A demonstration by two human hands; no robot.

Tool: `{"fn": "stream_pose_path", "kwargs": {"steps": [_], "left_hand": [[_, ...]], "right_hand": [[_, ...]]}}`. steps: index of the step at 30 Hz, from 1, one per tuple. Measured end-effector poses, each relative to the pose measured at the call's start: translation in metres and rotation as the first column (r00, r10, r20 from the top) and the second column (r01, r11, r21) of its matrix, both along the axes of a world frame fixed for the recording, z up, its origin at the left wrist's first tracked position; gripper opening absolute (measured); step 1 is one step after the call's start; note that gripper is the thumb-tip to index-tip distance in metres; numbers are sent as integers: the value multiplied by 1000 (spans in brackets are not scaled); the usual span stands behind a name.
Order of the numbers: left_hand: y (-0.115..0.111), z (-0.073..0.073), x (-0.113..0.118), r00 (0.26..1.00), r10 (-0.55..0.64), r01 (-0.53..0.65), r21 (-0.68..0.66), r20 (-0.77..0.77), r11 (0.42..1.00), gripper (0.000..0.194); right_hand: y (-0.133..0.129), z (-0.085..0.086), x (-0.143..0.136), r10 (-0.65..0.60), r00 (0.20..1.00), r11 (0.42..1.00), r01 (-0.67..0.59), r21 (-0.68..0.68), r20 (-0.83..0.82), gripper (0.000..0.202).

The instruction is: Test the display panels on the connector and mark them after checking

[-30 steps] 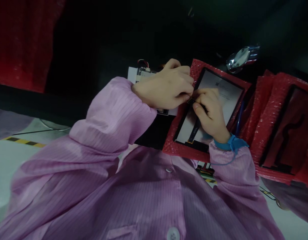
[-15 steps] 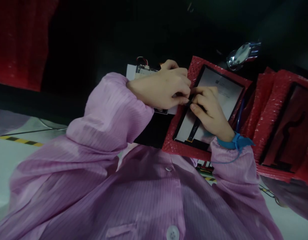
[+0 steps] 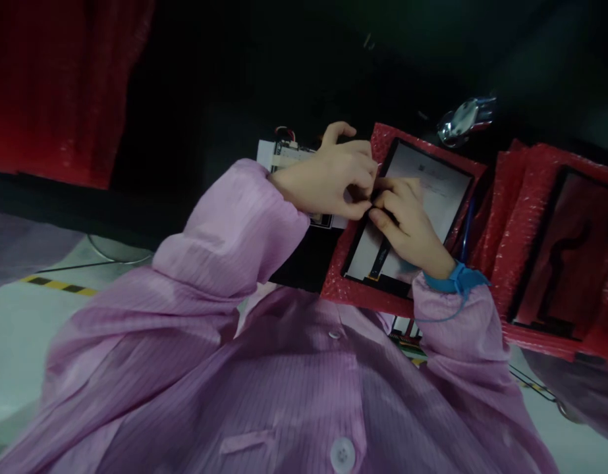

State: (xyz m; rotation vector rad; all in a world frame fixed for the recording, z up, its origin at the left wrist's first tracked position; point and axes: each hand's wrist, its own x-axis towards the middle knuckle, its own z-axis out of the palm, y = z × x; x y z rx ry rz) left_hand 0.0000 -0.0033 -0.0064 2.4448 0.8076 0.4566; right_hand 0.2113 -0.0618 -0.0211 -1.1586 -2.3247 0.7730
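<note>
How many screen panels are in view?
2: a pale panel beneath the right hand, and a darker panel amid red bubble wrap at far right. More may be hidden there.

Readable text: none I can make out | screen point(image 3: 444, 201): faint print point(image 3: 437, 189), small dark square point(image 3: 421, 168), illegible

Glossy, bubbly red plastic wrap point(image 3: 339, 276), smooth pale panel point(image 3: 441, 197), mirror-bright metal object point(image 3: 464, 122), matt pink cloth smock point(image 3: 294, 382) — smooth, plastic-looking buttons point(image 3: 342, 454)

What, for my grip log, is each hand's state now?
Left hand: fingers curled; any hold cannot be told.
Right hand: fingers bent near the ribbon; grip hidden.
</note>
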Motion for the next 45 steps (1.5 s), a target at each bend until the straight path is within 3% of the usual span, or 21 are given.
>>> {"fn": "stream_pose_path", "kwargs": {"steps": [2,4,7,8,9,12,16,23,27,30,33,34,37,41,43,45], "left_hand": [[-3,2,-1,999,48,-48,73,-1,996,20],[-13,6,-6,981,182,-190,157,65,969,16],[-47,9,-18,833,488,-542,204,259,815,24],[-61,7,-21,769,557,-627,203,312,752,26],[-75,3,-24,753,605,-653,172,261,738,25],[-105,-15,-27,781,625,-609,229,6,759,25],[-115,-31,-24,758,608,-531,320,-234,785,37],[-111,-29,-21,757,577,-470,358,-308,807,42],[-109,-31,-25,770,573,-471,354,-281,808,41],[-118,-33,-31,805,586,-538,304,-92,787,37],[-140,-30,-26,772,586,-631,187,248,753,33],[-149,-28,-21,772,553,-617,161,313,770,32],[-171,-27,3,853,433,-484,129,293,866,35],[-182,-29,29,863,451,-484,120,226,867,37],[-180,-26,28,853,478,-502,77,211,862,34],[-173,-20,19,864,468,-469,-40,188,882,30]], "right_hand": [[0,-2,0,-22,1000,1000,22,1,-14,35],[0,-2,0,-38,998,999,38,-6,-56,33],[-1,-1,1,-44,989,999,42,-20,-144,33],[-1,-1,1,-49,984,999,46,-22,-171,34],[-2,0,1,-55,980,998,52,-21,-193,34],[-2,1,1,-78,967,997,79,-5,-244,35],[-3,0,1,-95,958,994,104,17,-271,35],[-3,-3,0,-104,958,993,116,28,-268,38],[-6,9,5,-148,959,983,170,71,-240,39],[-34,25,17,-373,915,911,392,124,-154,34],[-84,31,30,-666,746,741,663,109,-14,35],[-101,29,33,-717,697,697,713,79,33,36],[-138,11,33,-765,635,641,767,29,107,48],[-148,-11,31,-803,595,593,804,-43,40,66],[-147,-9,32,-838,544,543,819,-187,-50,70],[-148,5,32,-870,470,491,799,-347,-149,64]]}}
